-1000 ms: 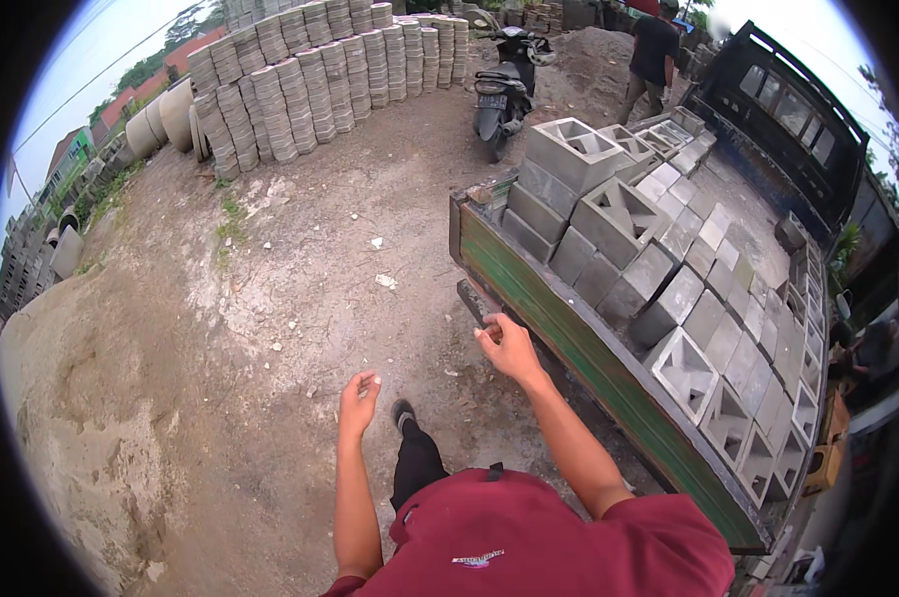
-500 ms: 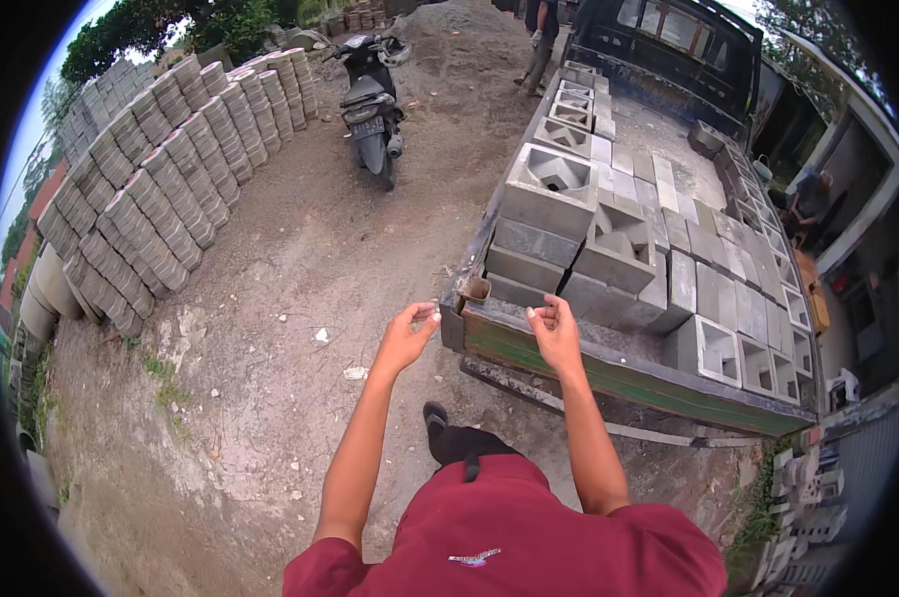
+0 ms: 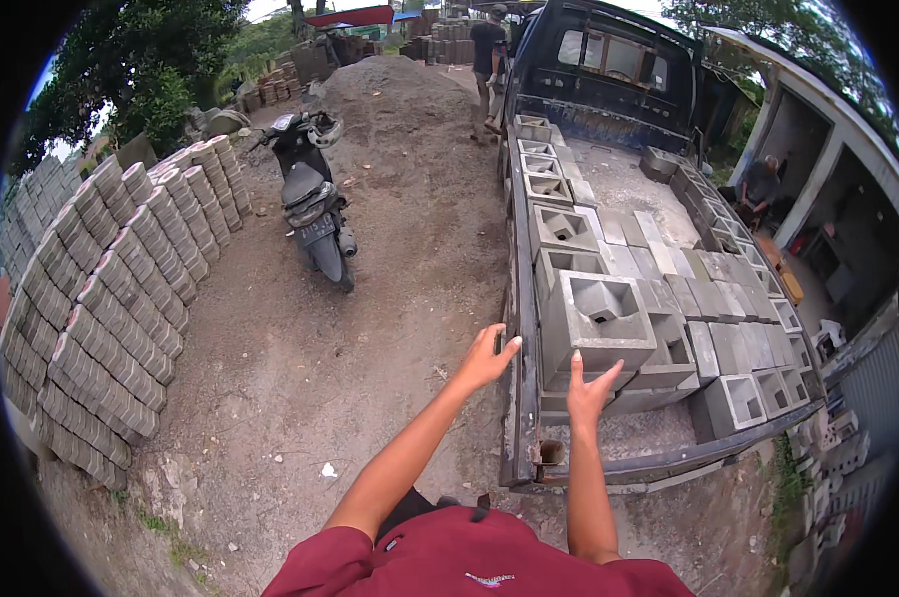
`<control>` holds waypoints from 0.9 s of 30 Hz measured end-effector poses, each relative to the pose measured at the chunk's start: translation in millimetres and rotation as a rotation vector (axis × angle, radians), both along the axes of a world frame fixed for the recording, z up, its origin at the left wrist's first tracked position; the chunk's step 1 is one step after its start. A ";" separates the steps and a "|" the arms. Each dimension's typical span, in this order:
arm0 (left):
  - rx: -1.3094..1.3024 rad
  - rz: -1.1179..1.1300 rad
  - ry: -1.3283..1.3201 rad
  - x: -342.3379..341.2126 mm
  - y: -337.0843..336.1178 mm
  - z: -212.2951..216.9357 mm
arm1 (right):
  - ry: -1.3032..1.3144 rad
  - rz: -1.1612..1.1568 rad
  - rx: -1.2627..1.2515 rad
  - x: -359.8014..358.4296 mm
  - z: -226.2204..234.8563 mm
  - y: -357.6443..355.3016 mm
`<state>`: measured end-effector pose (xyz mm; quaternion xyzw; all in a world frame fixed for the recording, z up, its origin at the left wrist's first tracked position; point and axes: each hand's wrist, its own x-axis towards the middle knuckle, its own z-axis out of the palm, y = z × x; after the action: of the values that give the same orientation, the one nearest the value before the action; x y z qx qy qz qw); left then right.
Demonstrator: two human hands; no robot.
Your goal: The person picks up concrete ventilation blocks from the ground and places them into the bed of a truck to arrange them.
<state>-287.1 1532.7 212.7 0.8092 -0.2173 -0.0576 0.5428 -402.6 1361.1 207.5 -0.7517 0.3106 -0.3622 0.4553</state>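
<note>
A square grey concrete vent block (image 3: pixel 601 313) with a smaller opening inside sits on top of the stack at the truck bed's near left corner. My left hand (image 3: pixel 485 358) is beside the bed's left side rail (image 3: pixel 518 398), thumb and fingers apart, holding nothing. Close to the block's near face is my right hand (image 3: pixel 591 391), thumb and fingers spread; whether it touches the block I cannot tell. More vent blocks (image 3: pixel 566 227) line the bed's left side behind it, and solid grey blocks (image 3: pixel 668 261) fill the middle.
A parked motor scooter (image 3: pixel 310 199) stands left of the truck (image 3: pixel 609 60). Stacks of grey pavers (image 3: pixel 121 298) rise at far left. A person (image 3: pixel 487 70) stands by the cab, and another person (image 3: pixel 760 187) sits near the building at right. The low tail edge (image 3: pixel 668 460) crosses before me.
I have come closer to the truck's left corner. Both hands have moved forward toward the top vent block, and my left hand is now by the side rail.
</note>
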 end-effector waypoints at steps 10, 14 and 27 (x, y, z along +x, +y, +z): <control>-0.068 -0.501 0.171 181.4 -94.0 -3.5 | -0.095 -0.495 0.108 89.2 -13.2 49.1; -0.034 -0.767 0.309 208.6 -113.9 -6.6 | -0.176 -0.759 0.173 104.4 1.5 47.3; 0.212 -1.157 0.599 225.9 -203.2 6.9 | 0.074 -0.818 0.374 79.4 10.3 -12.4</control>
<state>-61.2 1329.6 219.5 0.5600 -0.4500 -0.5836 0.3786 -323.1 1348.8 217.8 -0.4842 0.6584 -0.4229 0.3915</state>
